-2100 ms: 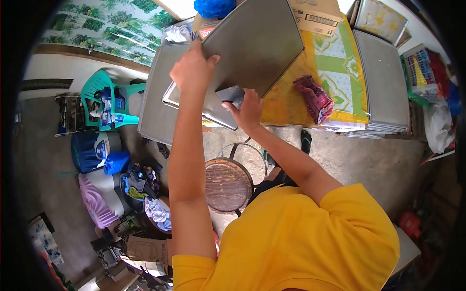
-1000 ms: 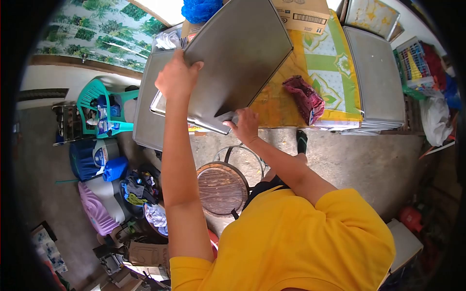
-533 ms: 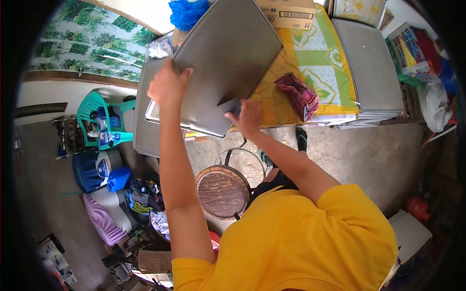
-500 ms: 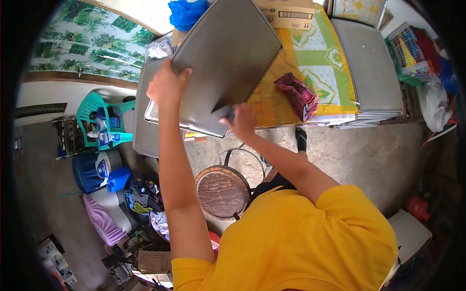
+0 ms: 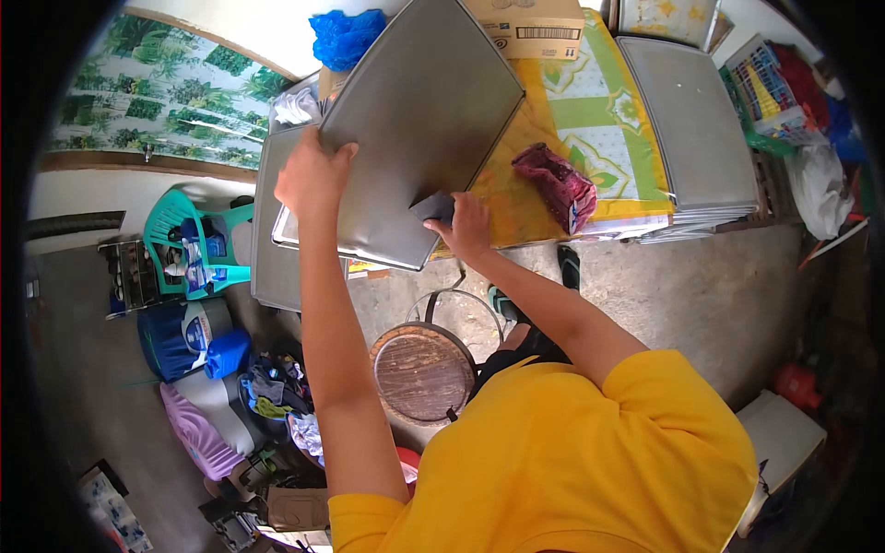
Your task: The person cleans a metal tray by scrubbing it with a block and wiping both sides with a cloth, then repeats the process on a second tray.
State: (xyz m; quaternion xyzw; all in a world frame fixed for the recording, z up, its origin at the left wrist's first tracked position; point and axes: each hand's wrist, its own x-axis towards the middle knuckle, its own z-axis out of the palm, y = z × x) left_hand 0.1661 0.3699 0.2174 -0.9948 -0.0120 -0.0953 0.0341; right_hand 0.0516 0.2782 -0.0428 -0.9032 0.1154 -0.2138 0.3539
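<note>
A large grey flat tray [image 5: 415, 120] with a thin raised rim is tilted up over the table's near left side. My left hand [image 5: 313, 180] grips its left edge, thumb lying on the face. Near the tray's lower right corner, my right hand [image 5: 470, 229] pinches a dark grey piece of sandpaper [image 5: 430, 208], or something much like it, against the surface. Another grey tray [image 5: 277, 221] lies beneath on the left. To the right of my right hand, a crumpled dark pink packet [image 5: 558, 184] rests on the yellow patterned tablecloth [image 5: 608, 120].
More grey trays [image 5: 687, 129] are stacked on the right. A cardboard box [image 5: 530, 28] and a blue plastic bag [image 5: 346, 39] sit at the back. Below are a round wooden stool [image 5: 424, 373] and, leftward, a green chair [image 5: 175, 230] holding items.
My right hand has turned slightly, and more of the dark grey piece shows against the tray. The tray remains tilted in my left hand; the whole view has shifted a little.
</note>
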